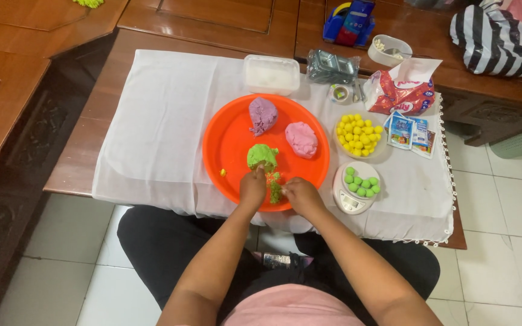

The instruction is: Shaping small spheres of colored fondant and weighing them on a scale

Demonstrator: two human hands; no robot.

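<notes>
Seen from above, a seated person reaches both forearms forward over their lap to the near edge of an orange tray (231, 145). The left hand (253, 186) is curled, fingertips pressed into the near side of a lump of green dough (262, 155) that sits on the tray's near half. It pinches at the dough; how firmly it grips cannot be told. The right hand (301, 194) is loosely closed just beside it, with a small piece of green dough (275, 192) between the two hands, touching or nearly touching the fingers. Whether the right hand actually holds that piece cannot be told.

Farther back on the tray lie a purple dough lump (263, 115) and, to its right, a pink dough lump (301, 139), both apart from the hands. A tiny yellow-green crumb (222, 172) lies on the tray's left side.

The tray rests on a white cloth (158, 121) spread over a brown wooden desk (86, 151). Right of the tray, a small white kitchen scale (350, 202) carries a dish of green dough balls (361, 183). Behind it is a bowl of yellow dough balls (357, 134). Nearby are small blue-and-white sachets (409, 133), a torn red-and-white bag (401, 92), a clear lidded plastic box (271, 73), a stack of foil cups in wrap (331, 65) and a small white bowl (389, 51). Nothing lies between the hands and the green dough.
</notes>
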